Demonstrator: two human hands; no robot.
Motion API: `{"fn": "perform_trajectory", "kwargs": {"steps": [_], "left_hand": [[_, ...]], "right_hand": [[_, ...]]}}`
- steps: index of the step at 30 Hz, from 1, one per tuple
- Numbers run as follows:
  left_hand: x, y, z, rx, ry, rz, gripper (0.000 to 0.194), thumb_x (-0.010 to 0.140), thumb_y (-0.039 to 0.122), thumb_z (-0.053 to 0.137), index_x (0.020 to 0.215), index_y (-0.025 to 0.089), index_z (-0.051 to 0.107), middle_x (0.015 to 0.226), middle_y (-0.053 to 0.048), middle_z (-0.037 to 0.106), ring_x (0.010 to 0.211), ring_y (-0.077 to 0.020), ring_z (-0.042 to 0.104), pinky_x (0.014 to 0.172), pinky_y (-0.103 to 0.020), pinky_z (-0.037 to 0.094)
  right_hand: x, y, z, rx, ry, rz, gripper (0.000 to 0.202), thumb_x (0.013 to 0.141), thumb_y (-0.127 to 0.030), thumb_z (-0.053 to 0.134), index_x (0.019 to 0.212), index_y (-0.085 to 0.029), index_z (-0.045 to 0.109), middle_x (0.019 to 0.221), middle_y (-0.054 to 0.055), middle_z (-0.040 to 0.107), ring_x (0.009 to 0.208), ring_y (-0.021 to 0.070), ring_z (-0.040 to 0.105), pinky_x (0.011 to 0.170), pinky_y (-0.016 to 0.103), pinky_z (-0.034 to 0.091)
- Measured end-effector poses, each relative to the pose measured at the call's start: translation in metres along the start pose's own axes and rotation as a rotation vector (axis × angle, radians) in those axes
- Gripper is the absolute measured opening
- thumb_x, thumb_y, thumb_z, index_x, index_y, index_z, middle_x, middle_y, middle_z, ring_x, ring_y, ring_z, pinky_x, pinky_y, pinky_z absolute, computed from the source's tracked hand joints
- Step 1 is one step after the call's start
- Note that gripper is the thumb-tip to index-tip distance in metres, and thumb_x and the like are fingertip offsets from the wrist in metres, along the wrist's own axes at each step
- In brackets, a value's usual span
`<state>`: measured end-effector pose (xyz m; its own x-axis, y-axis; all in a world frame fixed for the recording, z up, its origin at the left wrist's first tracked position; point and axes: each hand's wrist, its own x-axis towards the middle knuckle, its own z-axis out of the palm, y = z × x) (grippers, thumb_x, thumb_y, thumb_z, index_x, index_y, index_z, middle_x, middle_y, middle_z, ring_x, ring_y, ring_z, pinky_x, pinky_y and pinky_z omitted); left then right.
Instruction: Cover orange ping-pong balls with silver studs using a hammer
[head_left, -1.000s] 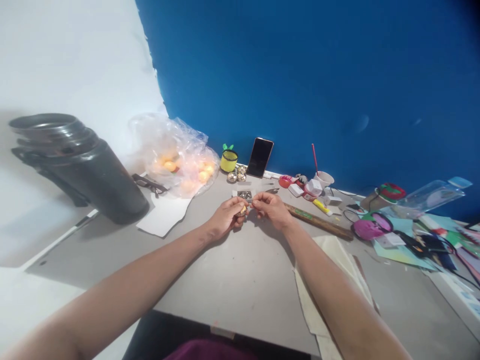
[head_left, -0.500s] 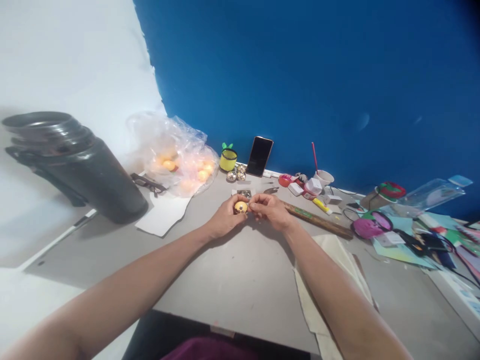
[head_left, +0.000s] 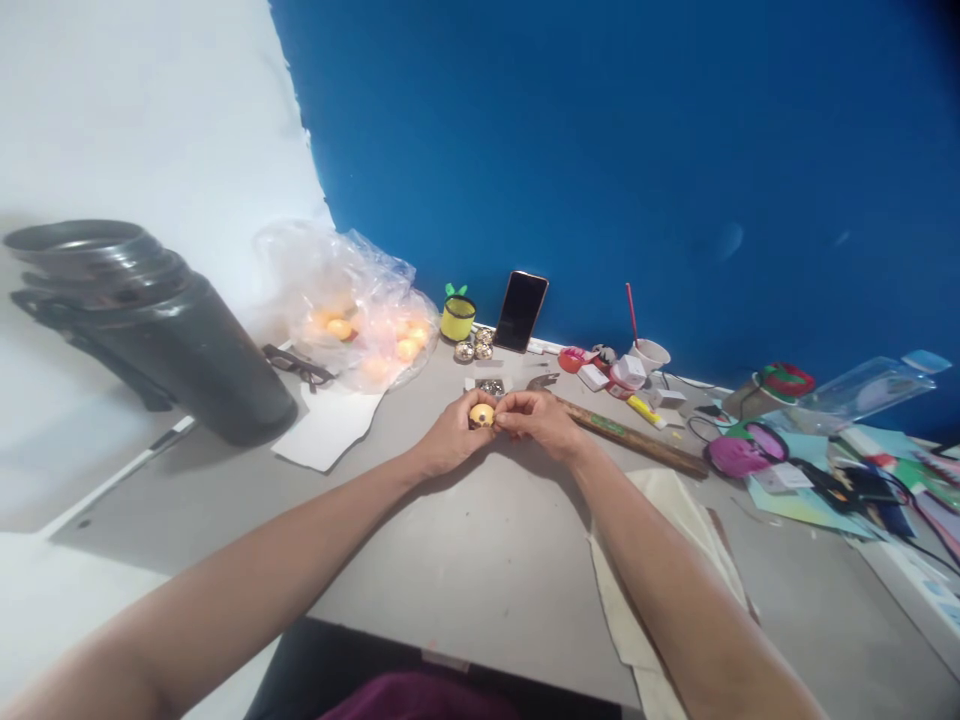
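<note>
A small yellow ball with dark spots [head_left: 481, 414] is held by my left hand [head_left: 450, 436], whose fingers curve round its left side and underside. My right hand [head_left: 541, 424] is closed in a pinch at the ball's right side; whatever its fingertips grip is too small to make out. Just behind the hands lies a small box with shiny metallic pieces [head_left: 491, 386]. A hammer with a wooden handle [head_left: 637, 440] lies to the right, its claw end near my right hand. Several patterned gold-and-black balls [head_left: 484, 345] sit farther back.
A big dark flask [head_left: 180, 340] stands at the left, beside a plastic bag of orange fruit [head_left: 360, 320]. A phone [head_left: 521, 312] leans at the back near a yellow mesh cup [head_left: 457, 318]. Pale cloth [head_left: 626, 590] lies under my right forearm. Clutter and a clear bottle [head_left: 862, 390] fill the right.
My right hand's fingertips have shifted slightly left, closer against the ball. My left hand keeps its hold with little visible movement.
</note>
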<state>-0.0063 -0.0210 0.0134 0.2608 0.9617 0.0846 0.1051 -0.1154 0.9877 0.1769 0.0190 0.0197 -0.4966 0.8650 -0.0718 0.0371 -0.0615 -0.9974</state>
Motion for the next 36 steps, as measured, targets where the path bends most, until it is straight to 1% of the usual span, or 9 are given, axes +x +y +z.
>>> {"fn": "perform_trajectory", "kwargs": {"steps": [6, 10, 15, 17, 19, 22, 24, 28, 36], "left_hand": [[0.000, -0.002, -0.001, 0.059, 0.009, 0.013, 0.030, 0.079, 0.038, 0.069, 0.096, 0.018, 0.055, 0.083, 0.000, 0.064, 0.073, -0.0142, 0.054, 0.065, -0.026, 0.042], [0.000, -0.003, 0.000, 0.112, 0.003, 0.040, 0.029, 0.082, 0.042, 0.066, 0.095, 0.019, 0.052, 0.086, -0.001, 0.064, 0.078, -0.0166, 0.055, 0.068, -0.028, 0.043], [-0.003, -0.004, 0.003, 0.259, 0.033, 0.069, 0.021, 0.086, 0.035, 0.059, 0.098, 0.020, 0.051, 0.088, 0.000, 0.060, 0.079, -0.0177, 0.054, 0.070, -0.030, 0.044], [-0.005, -0.005, 0.003, 0.317, 0.083, 0.112, 0.018, 0.086, 0.031, 0.055, 0.100, 0.020, 0.050, 0.090, -0.001, 0.059, 0.081, -0.0182, 0.054, 0.073, -0.031, 0.044], [-0.005, -0.006, 0.003, 0.327, 0.117, 0.118, 0.017, 0.086, 0.029, 0.054, 0.099, 0.020, 0.049, 0.090, -0.001, 0.058, 0.081, -0.0184, 0.054, 0.073, -0.032, 0.044], [-0.006, -0.006, 0.000, 0.276, 0.099, 0.070, 0.018, 0.083, 0.030, 0.056, 0.097, 0.020, 0.049, 0.085, 0.001, 0.056, 0.078, -0.0174, 0.052, 0.070, -0.030, 0.043], [-0.005, -0.004, -0.001, 0.230, 0.072, 0.044, 0.019, 0.081, 0.030, 0.057, 0.095, 0.020, 0.050, 0.083, 0.002, 0.054, 0.076, -0.0165, 0.050, 0.067, -0.029, 0.042], [-0.005, 0.001, -0.002, 0.158, 0.032, -0.006, 0.022, 0.076, 0.030, 0.059, 0.093, 0.019, 0.051, 0.080, 0.003, 0.053, 0.073, -0.0153, 0.048, 0.064, -0.028, 0.039], [-0.003, 0.002, -0.002, 0.143, 0.029, -0.031, 0.019, 0.072, 0.026, 0.058, 0.089, 0.019, 0.052, 0.079, 0.003, 0.054, 0.074, -0.0151, 0.047, 0.064, -0.028, 0.037]], "right_hand": [[-0.001, 0.000, 0.004, -0.064, 0.046, -0.012, 0.028, 0.066, -0.040, 0.085, 0.073, -0.017, 0.072, 0.064, 0.000, 0.066, 0.055, 0.0099, 0.051, 0.054, 0.025, 0.040], [-0.002, -0.002, 0.004, -0.077, 0.033, -0.010, 0.028, 0.065, -0.040, 0.084, 0.072, -0.017, 0.070, 0.067, 0.002, 0.068, 0.055, 0.0098, 0.051, 0.054, 0.025, 0.040], [-0.002, 0.000, 0.005, -0.152, 0.057, 0.001, 0.026, 0.067, -0.039, 0.080, 0.073, -0.016, 0.069, 0.066, 0.001, 0.066, 0.057, 0.0110, 0.052, 0.055, 0.025, 0.041], [-0.002, 0.001, 0.009, -0.235, 0.081, -0.041, 0.021, 0.070, -0.036, 0.075, 0.073, -0.017, 0.068, 0.066, 0.000, 0.064, 0.058, 0.0115, 0.052, 0.057, 0.026, 0.041], [-0.003, 0.000, 0.015, -0.342, 0.130, -0.128, 0.014, 0.073, -0.031, 0.070, 0.072, -0.017, 0.066, 0.067, 0.000, 0.064, 0.062, 0.0122, 0.053, 0.061, 0.026, 0.042], [-0.004, -0.003, 0.022, -0.466, 0.195, -0.235, 0.010, 0.074, -0.027, 0.064, 0.069, -0.018, 0.065, 0.069, -0.001, 0.065, 0.067, 0.0132, 0.054, 0.067, 0.027, 0.042], [-0.005, -0.004, 0.022, -0.448, 0.179, -0.231, 0.011, 0.074, -0.028, 0.065, 0.068, -0.019, 0.065, 0.067, -0.001, 0.064, 0.066, 0.0134, 0.053, 0.066, 0.027, 0.042], [-0.004, -0.002, 0.016, -0.316, 0.095, -0.151, 0.014, 0.075, -0.031, 0.068, 0.070, -0.018, 0.066, 0.066, -0.001, 0.063, 0.061, 0.0123, 0.051, 0.060, 0.026, 0.040], [-0.004, 0.001, 0.015, -0.279, 0.092, -0.099, 0.016, 0.076, -0.033, 0.070, 0.072, -0.018, 0.065, 0.062, -0.002, 0.060, 0.055, 0.0103, 0.049, 0.052, 0.023, 0.037]]}}
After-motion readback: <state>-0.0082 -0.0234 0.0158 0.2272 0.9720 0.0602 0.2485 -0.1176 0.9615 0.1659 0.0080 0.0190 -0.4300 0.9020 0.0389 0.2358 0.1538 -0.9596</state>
